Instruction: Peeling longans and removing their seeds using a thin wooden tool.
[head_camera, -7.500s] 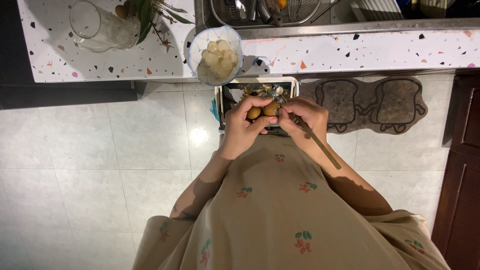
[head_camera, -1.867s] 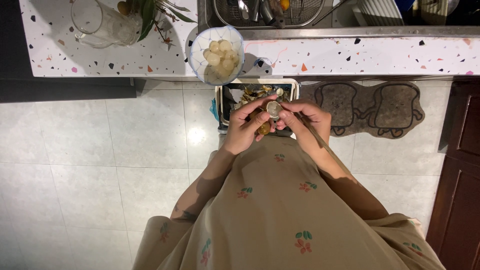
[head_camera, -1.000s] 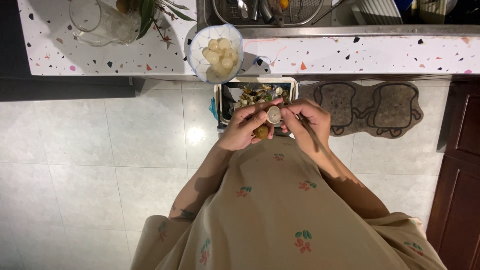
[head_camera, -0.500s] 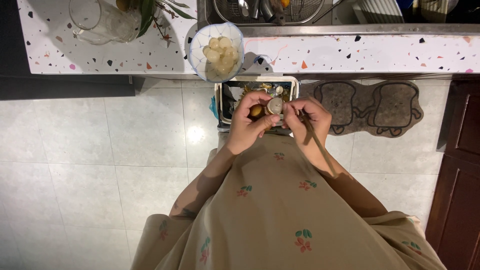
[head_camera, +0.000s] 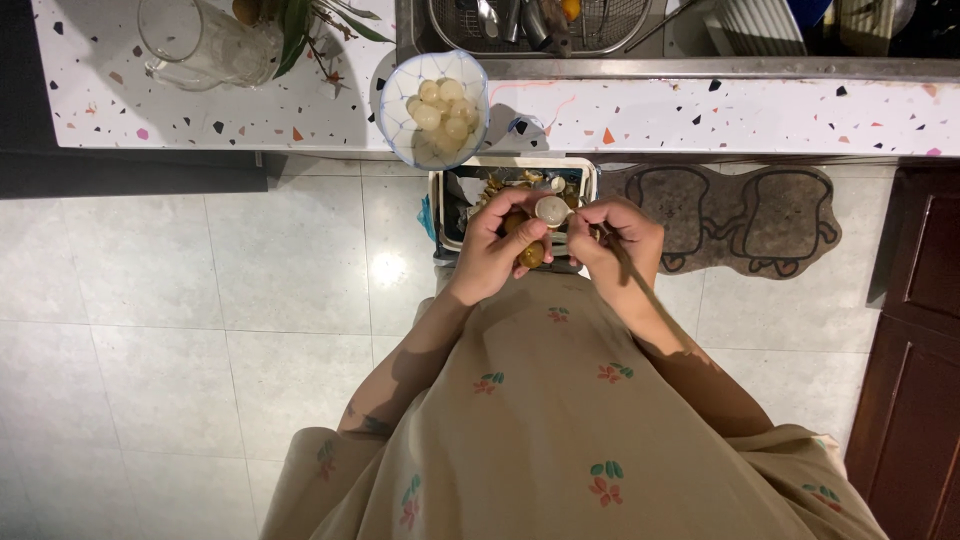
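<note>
My left hand (head_camera: 497, 246) cups a few small brown fruits (head_camera: 530, 254) and pinches one half-peeled pale fruit (head_camera: 551, 210) at its fingertips. My right hand (head_camera: 612, 240) grips that same pale fruit from the right side, fingers curled on its skin. Both hands hover over a white bin (head_camera: 446, 190) on the floor that holds brown peels. A white bowl (head_camera: 400, 140) of peeled pale fruits (head_camera: 443, 108) sits on the speckled counter edge just above the hands.
The terrazzo counter (head_camera: 760, 112) runs across the top, with a glass jug (head_camera: 200, 45) and a plant (head_camera: 300, 25) at left and a sink rack (head_camera: 530, 20) with utensils. A dark mat (head_camera: 745, 215) lies right of the bin. A dark wood cabinet (head_camera: 925, 350) stands right.
The hands have kept turning and peeling the fruit over the bin. The exposed pale flesh now faces up between both sets of fingertips; the hands stay in about the same place.
</note>
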